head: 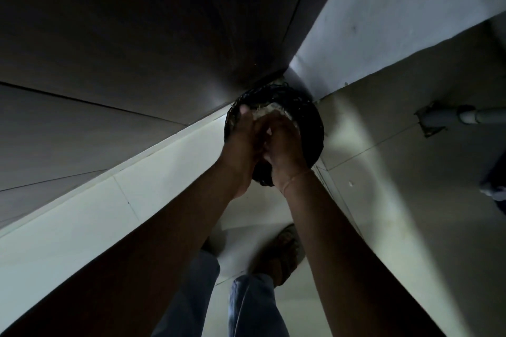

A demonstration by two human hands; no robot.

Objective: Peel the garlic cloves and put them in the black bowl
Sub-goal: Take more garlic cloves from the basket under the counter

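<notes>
Two hands are meeting over the black bowl (312,128), which is sitting on the floor (383,172) in a dim corner. Left hand (241,142) and right hand (286,148) are touching, fingers bunching. Cannot tell what either grip is holding. Pale garlic (269,110) is lying inside the bowl.

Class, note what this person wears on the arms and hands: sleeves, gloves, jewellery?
No sleeves show on either arm. Neither the left hand nor the right hand is gloved. A thin thread-like band circles the right wrist. No watch or ring can be made out in the dim light.
</notes>
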